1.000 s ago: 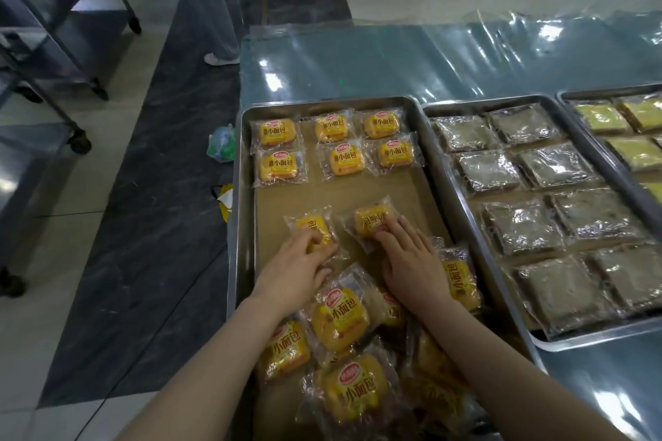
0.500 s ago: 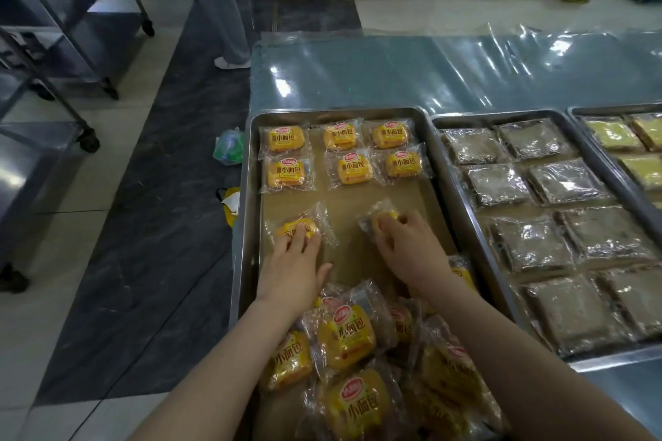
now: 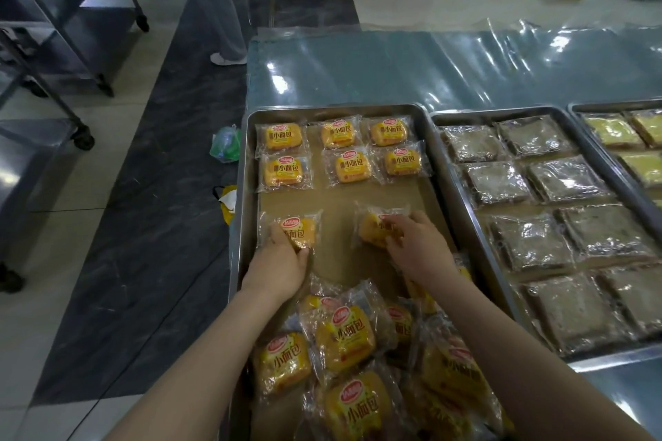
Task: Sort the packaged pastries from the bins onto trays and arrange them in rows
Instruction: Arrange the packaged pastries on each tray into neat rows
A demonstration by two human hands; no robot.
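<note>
A steel tray (image 3: 247, 190) lined with brown paper holds two rows of three yellow packaged buns (image 3: 353, 166) at its far end. Below them, my left hand (image 3: 279, 261) grips a yellow bun packet (image 3: 299, 227) at the tray's left side. My right hand (image 3: 415, 243) grips another yellow bun packet (image 3: 372, 227) near the tray's middle. Both packets lie on the paper, forming a third row. A loose heap of the same buns (image 3: 344, 336) fills the tray's near end between my forearms.
To the right stand a second tray (image 3: 462, 190) of dark wrapped pastries and a third tray (image 3: 580, 107) of pale yellow ones. The table (image 3: 430, 68) is covered in shiny plastic film. Wheeled steel racks (image 3: 53, 46) and a person's legs (image 3: 218, 29) stand at left.
Both hands have slid their bun packets farther up the tray, towards the two arranged rows. The left packet moved out to the tray's left side.
</note>
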